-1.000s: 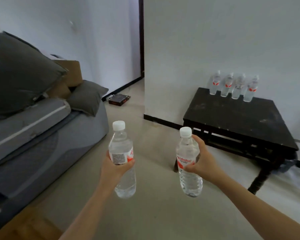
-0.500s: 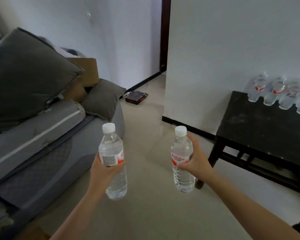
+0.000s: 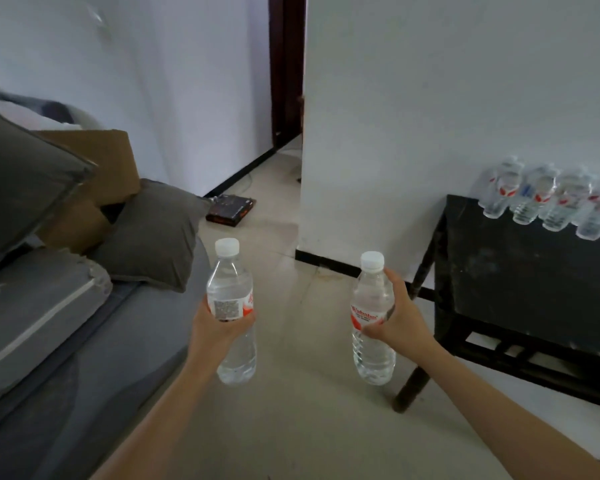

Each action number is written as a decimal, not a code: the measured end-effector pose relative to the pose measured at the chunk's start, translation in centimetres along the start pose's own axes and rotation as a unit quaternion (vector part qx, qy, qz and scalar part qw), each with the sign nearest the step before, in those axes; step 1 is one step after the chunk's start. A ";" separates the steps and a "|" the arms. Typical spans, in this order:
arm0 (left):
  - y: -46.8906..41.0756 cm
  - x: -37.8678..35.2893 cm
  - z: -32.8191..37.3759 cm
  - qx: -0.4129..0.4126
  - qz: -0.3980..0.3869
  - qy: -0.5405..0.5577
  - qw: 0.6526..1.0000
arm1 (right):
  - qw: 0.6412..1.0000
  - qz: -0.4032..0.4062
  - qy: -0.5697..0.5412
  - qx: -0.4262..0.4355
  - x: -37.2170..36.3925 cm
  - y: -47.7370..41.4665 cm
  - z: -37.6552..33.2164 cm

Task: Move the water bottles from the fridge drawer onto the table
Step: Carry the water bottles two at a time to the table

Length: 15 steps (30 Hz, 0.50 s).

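Along the left, near to far, a grey sofa (image 3: 84, 341). At the right, against the white wall, a black wooden table (image 3: 520, 278). On the sofa, a large dark grey cushion (image 3: 21, 188) at the left edge and a smaller grey cushion (image 3: 149, 237) to its right, with a brown cardboard box (image 3: 101, 168) between and behind them.

On the table's far edge, close to the wall, a row of water bottles (image 3: 530, 199), upright, side by side, red-labelled; blurred, probably four. Far off on the pale floor, beside the doorway, a flat dark box (image 3: 231, 209).

In mid-air over the floor, between sofa and table, two more clear water bottles, upright, white-capped, well apart from each other and not yet on the table. Left bottle (image 3: 231, 282): grasped at its labelled middle by the left hand (image 3: 219, 332), fingers curled round it. Right bottle (image 3: 373, 296): grasped by the right hand (image 3: 400, 323), thumb across the near side below the red label, fingers wrapped round the far side toward the shoulder. Right bottle near the table's near left leg, left bottle just beside the sofa's edge.
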<state>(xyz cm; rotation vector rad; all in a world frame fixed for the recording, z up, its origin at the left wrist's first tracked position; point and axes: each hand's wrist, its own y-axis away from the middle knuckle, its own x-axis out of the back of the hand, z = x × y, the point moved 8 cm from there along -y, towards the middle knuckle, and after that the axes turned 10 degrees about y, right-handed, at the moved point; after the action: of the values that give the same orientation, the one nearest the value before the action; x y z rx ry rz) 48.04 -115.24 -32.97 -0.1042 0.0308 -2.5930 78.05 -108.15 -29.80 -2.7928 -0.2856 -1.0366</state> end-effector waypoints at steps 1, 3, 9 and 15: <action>-1.4 -0.3 0.2 -0.004 -0.005 0.004 1.000 | 1.000 0.008 -0.001 -0.005 0.1 -0.5 -0.3; -4.4 -1.4 0.0 -0.008 -0.025 0.013 1.000 | 1.000 0.021 -0.002 -0.018 0.2 -1.7 -0.2; -10.0 -7.4 -4.2 0.051 -0.115 0.008 0.992 | 0.992 0.063 0.033 -0.107 1.2 -4.1 4.1; -14.6 -14.9 -5.7 0.052 -0.159 -0.016 0.986 | 0.980 0.077 0.045 -0.176 3.6 -8.3 10.0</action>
<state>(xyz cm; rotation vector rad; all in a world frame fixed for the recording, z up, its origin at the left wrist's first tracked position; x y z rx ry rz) 52.71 -94.97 -39.02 -0.1204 -0.1455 -2.9045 85.08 -97.60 -34.34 -2.9956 0.1391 -1.2801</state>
